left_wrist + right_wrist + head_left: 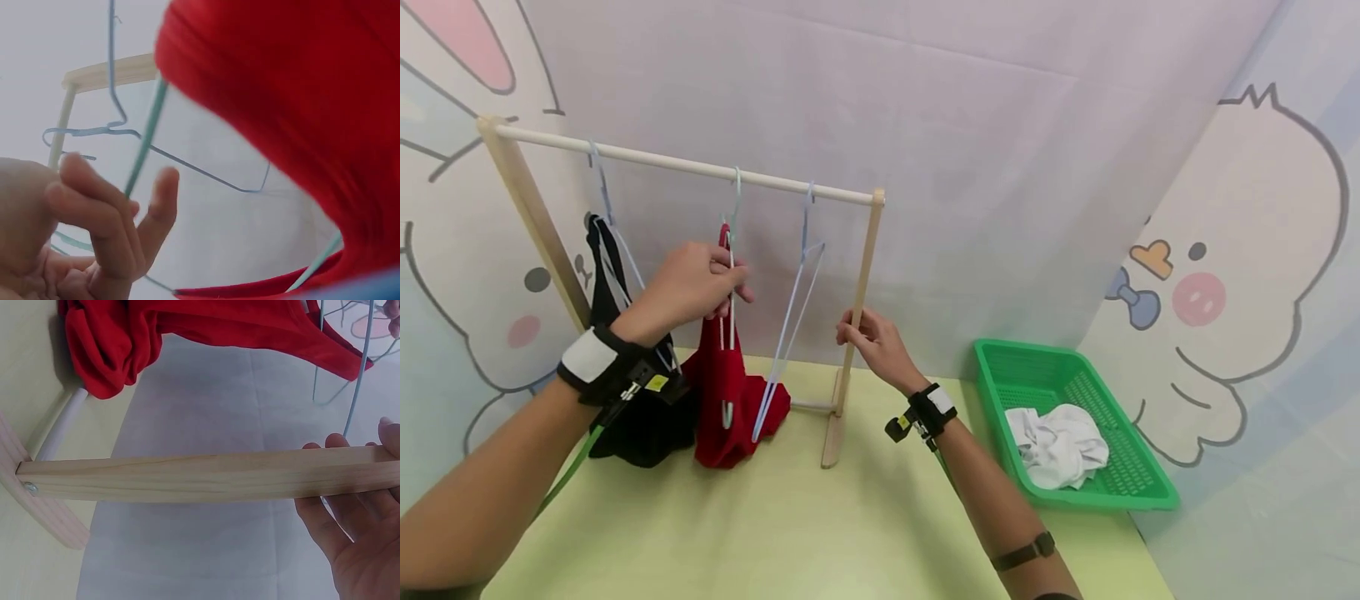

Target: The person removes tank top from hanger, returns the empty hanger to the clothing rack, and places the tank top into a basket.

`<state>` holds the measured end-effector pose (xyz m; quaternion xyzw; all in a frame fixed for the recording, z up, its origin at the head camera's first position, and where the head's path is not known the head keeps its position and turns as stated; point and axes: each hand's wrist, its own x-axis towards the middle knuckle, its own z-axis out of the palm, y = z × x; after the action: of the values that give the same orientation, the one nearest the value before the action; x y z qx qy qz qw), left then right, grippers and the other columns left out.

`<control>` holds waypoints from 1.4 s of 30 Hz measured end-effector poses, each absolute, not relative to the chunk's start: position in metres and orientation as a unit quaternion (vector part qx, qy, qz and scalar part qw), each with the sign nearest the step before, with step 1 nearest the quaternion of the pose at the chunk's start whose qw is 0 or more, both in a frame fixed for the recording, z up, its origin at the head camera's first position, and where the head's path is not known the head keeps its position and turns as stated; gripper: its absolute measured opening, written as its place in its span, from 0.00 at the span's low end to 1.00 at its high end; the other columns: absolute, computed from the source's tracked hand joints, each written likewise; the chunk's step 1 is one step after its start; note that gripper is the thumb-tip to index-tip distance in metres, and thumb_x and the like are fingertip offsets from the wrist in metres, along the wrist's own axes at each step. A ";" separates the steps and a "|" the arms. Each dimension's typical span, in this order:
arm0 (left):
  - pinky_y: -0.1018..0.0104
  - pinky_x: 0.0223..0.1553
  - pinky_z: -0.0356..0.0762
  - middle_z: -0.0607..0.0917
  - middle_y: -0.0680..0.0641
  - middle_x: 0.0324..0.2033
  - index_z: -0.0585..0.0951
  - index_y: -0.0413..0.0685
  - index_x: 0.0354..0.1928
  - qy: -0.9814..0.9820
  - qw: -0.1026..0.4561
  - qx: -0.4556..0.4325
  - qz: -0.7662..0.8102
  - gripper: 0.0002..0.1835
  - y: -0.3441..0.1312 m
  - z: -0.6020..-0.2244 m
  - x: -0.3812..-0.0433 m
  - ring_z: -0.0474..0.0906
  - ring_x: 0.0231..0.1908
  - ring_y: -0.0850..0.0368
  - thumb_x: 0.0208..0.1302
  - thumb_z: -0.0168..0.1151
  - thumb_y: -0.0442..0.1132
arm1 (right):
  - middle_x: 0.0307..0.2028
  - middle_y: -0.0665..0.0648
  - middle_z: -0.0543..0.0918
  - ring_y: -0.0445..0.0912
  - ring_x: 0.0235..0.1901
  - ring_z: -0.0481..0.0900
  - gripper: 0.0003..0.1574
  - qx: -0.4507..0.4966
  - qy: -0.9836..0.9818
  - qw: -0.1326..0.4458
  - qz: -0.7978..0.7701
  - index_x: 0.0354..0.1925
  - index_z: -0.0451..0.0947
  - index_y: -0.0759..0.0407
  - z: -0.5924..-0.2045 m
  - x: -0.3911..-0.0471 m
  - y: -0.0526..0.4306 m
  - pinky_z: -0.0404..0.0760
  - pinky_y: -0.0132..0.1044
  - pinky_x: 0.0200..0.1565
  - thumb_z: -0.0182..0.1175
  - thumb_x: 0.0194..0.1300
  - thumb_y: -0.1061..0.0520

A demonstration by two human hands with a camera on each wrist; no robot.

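Black garment [647, 437] partly hidden from me by the left arm [490, 487], red garment [206, 322] and right hand [370, 547] cropped in my right-wrist view

I make out black wrist straps [627, 357] — white patches [590, 357], yellow tags [657, 383], green cables [571, 473] — and a dark band [1018, 555] round the right forearm [981, 479].

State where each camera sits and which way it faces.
Head: worn on the head, facing forward and down at a tan wooden clothes rack and green plastic basket; left hand, right hand, forearms show.
Left wrist: strapped there, facing the left hand's fingers beside the red fabric garment.
Right wrist: strapped there, facing the rack's post, gripped by the right hand; part of the left hand shows.
Both wrist views share the garment.
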<state>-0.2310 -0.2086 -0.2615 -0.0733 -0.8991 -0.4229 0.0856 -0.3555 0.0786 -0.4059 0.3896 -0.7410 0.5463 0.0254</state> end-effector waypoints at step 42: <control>0.60 0.20 0.61 0.78 0.42 0.21 0.81 0.37 0.54 -0.937 0.130 -0.084 -0.312 0.21 -0.219 -0.214 -0.194 0.69 0.19 0.49 0.87 0.45 0.48 | 0.40 0.68 0.87 0.59 0.45 0.87 0.08 0.388 -0.742 0.016 0.546 0.50 0.79 0.67 -0.406 -0.356 0.080 0.82 0.54 0.59 0.57 0.83 0.62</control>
<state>-0.1940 -0.2193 -0.2136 -0.0835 -0.9374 -0.3124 0.1296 -0.3556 0.0796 -0.4063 0.3882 -0.7423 0.5458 0.0164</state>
